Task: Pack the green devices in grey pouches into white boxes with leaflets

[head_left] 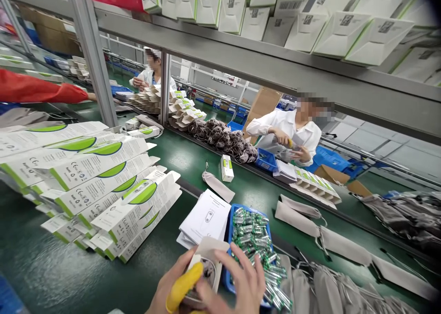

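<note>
At the bottom middle of the head view, my left hand is closed around a small white carton with its end flap up. A yellow finger cot covers one of its digits. Inside the carton's mouth shows a grey, bunched item, partly hidden by my fingers. My right hand has its fingers spread, with the fingertips at the carton's flap and opening. Beside it is a blue tray of green-and-silver batteries. White printed leaflets lie just beyond the carton.
Stacked green-and-white cartons fill the left. Grey pouches lie at right; a pouch and a small box lie ahead. A shelf of cartons crosses above. Co-workers sit opposite; a red sleeve reaches in left.
</note>
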`<state>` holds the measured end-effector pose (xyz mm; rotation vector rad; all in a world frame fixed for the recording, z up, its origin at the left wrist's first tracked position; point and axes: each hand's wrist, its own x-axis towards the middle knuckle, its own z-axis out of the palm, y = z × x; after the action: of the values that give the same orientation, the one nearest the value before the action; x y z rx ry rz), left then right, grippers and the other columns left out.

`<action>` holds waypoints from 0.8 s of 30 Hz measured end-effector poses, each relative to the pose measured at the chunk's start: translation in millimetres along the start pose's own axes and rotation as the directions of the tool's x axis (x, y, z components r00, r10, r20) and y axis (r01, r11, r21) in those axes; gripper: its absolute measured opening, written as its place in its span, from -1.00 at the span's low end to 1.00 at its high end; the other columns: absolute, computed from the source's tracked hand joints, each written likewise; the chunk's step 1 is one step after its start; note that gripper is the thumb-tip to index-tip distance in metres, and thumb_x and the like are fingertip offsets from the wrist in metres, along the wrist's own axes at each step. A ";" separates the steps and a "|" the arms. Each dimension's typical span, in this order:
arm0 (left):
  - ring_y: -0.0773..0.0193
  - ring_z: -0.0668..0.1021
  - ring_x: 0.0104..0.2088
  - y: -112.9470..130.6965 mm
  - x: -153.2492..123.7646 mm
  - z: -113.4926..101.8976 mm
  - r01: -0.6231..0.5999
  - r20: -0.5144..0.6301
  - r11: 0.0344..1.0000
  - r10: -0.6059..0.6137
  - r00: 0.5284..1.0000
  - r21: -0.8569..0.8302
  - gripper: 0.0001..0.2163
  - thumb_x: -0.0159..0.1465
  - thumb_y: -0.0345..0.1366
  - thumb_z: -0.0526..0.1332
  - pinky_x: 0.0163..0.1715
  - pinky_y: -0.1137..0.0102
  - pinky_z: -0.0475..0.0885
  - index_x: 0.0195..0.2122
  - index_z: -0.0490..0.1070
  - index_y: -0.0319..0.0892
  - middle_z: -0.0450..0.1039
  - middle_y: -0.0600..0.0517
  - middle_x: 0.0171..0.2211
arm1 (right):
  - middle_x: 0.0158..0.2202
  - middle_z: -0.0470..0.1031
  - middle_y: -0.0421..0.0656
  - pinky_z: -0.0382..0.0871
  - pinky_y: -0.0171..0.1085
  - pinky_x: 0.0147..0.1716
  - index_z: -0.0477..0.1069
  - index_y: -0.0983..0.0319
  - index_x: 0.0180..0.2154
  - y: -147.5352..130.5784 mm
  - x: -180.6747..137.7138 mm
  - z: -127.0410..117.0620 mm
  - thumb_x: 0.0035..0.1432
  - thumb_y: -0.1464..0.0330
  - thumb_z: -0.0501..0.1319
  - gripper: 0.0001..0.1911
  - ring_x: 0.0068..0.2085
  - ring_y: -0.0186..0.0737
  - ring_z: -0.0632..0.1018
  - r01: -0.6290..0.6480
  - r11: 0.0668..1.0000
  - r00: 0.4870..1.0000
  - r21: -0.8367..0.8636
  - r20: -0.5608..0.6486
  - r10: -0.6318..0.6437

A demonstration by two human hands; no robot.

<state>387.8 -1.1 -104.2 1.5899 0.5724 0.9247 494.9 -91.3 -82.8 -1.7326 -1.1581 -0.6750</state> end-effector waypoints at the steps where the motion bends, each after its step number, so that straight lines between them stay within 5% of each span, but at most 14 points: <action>1: -0.04 0.54 -0.11 -1.5 -1.5 1.1 -0.022 -0.025 0.999 0.024 0.999 0.047 -0.46 0.00 -0.06 0.29 -0.07 0.23 0.48 0.03 0.34 -0.06 0.49 -0.09 -0.07 | -0.07 0.48 -0.02 0.44 0.10 -0.16 0.39 0.05 -0.06 4.5 2.0 -0.8 0.03 0.14 0.27 -0.60 -0.07 0.14 0.51 -0.052 0.984 0.997 0.169 0.066 0.042; 2: -0.01 0.55 -0.11 -2.8 -3.2 2.3 -0.040 -0.034 0.995 0.043 0.999 0.090 -0.45 0.02 -0.12 0.29 -0.06 0.26 0.47 0.07 0.30 -0.06 0.47 -0.08 -0.04 | -0.04 0.47 -0.03 0.50 -0.02 -0.19 0.38 0.06 -0.03 7.0 4.1 -0.3 0.04 0.15 0.27 -0.57 -0.05 0.09 0.51 -0.151 0.922 0.981 0.357 0.168 0.096; 4: 0.00 0.52 -0.05 -4.3 -5.5 4.5 -0.095 -0.046 0.981 0.104 0.993 0.172 -0.45 0.05 -0.23 0.26 -0.02 0.28 0.45 0.11 0.23 -0.07 0.41 -0.09 0.03 | -0.03 0.48 -0.03 0.51 -0.15 -0.17 0.36 0.14 0.01 3.6 7.5 5.6 0.08 0.16 0.24 -0.55 -0.04 0.00 0.52 -0.453 0.632 0.880 0.628 0.428 0.205; 6: -0.05 0.44 0.06 -2.3 -4.9 5.7 -0.197 -0.075 0.934 0.228 0.971 0.298 -0.44 0.04 -0.29 0.24 0.07 0.24 0.38 0.12 0.21 -0.09 0.34 -0.10 0.11 | -0.11 0.53 -0.02 0.50 -0.16 -0.17 0.38 0.22 -0.02 -8.1 9.3 15.9 0.04 0.10 0.26 -0.49 -0.10 -0.01 0.55 -0.682 0.295 0.731 0.669 0.629 0.266; 8: -0.07 0.38 0.12 3.9 -1.1 5.6 -0.237 -0.073 0.909 0.278 0.958 0.343 -0.39 0.01 -0.31 0.24 0.11 0.22 0.34 0.14 0.16 -0.10 0.30 -0.11 0.15 | -0.18 0.56 -0.05 0.52 -0.20 -0.25 0.39 0.22 -0.04 -18.9 11.1 23.6 0.00 0.08 0.29 -0.47 -0.19 -0.05 0.59 -0.726 0.144 0.678 0.672 0.665 0.315; 10: -0.05 0.43 0.07 11.8 3.8 4.6 -0.205 -0.012 0.934 0.218 0.976 0.292 -0.35 0.00 -0.32 0.25 0.04 0.24 0.41 0.16 0.13 -0.08 0.34 -0.10 0.12 | -0.15 0.56 -0.09 0.52 -0.25 -0.27 0.41 0.14 -0.05 -20.8 14.6 23.4 0.04 0.15 0.28 -0.58 -0.19 -0.10 0.59 -0.570 0.302 0.820 0.764 0.505 0.269; 12: -0.03 0.49 0.01 17.7 7.4 3.4 -0.159 0.050 0.965 0.152 0.987 0.209 -0.35 0.01 -0.32 0.27 -0.03 0.25 0.46 0.16 0.13 -0.05 0.38 -0.10 0.09 | -0.11 0.54 -0.13 0.49 -0.26 -0.17 0.42 0.07 -0.05 -13.2 19.2 16.6 0.11 0.25 0.24 -0.67 -0.13 -0.12 0.57 -0.247 0.612 0.956 0.751 0.294 0.026; 14: -0.01 0.49 0.01 19.6 9.5 2.6 -0.154 0.071 0.976 0.145 0.987 0.153 -0.37 0.03 -0.30 0.28 0.00 0.21 0.44 0.15 0.13 -0.03 0.34 -0.12 0.12 | -0.07 0.52 -0.13 0.44 -0.21 -0.06 0.39 0.05 0.02 -2.3 22.7 9.2 0.18 0.31 0.16 -0.66 -0.05 -0.11 0.53 0.086 0.788 0.938 0.609 0.216 -0.269; 17: 0.05 0.47 0.04 18.6 11.9 2.2 -0.130 0.134 0.987 0.117 0.984 0.092 -0.37 0.05 -0.31 0.28 0.04 0.22 0.40 0.15 0.10 -0.03 0.32 -0.12 0.13 | -0.08 0.52 -0.12 0.48 -0.17 -0.11 0.22 0.06 0.15 7.3 24.7 4.4 0.23 0.38 0.08 -0.55 -0.07 -0.09 0.54 0.302 0.867 0.903 0.396 0.171 -0.393; 20: 0.06 0.50 0.00 19.9 16.1 1.8 -0.104 0.208 0.988 0.078 0.975 0.114 -0.41 0.01 -0.36 0.27 0.02 0.27 0.41 0.11 0.18 -0.08 0.44 -0.10 0.02 | -0.13 0.54 -0.10 0.51 -0.18 -0.17 0.20 0.08 0.17 8.7 31.2 -1.2 0.22 0.38 0.09 -0.52 -0.13 -0.06 0.57 0.335 0.881 0.914 0.333 0.112 -0.390; 24: 0.05 0.57 -0.17 24.4 20.5 2.4 -0.127 0.259 0.975 0.077 0.963 0.181 -0.50 -0.06 -0.40 0.24 -0.07 0.27 0.46 -0.02 0.34 -0.07 0.54 -0.02 -0.17 | -0.07 0.50 -0.17 0.45 -0.18 -0.09 0.26 0.02 0.12 12.7 47.0 -17.8 0.17 0.33 0.18 -0.54 -0.04 -0.07 0.51 0.211 0.825 0.834 0.524 0.343 -0.431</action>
<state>398.6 7.9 -75.4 1.8964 0.4156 0.7443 526.5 -89.8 -41.6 -1.3023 -1.8113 -0.1466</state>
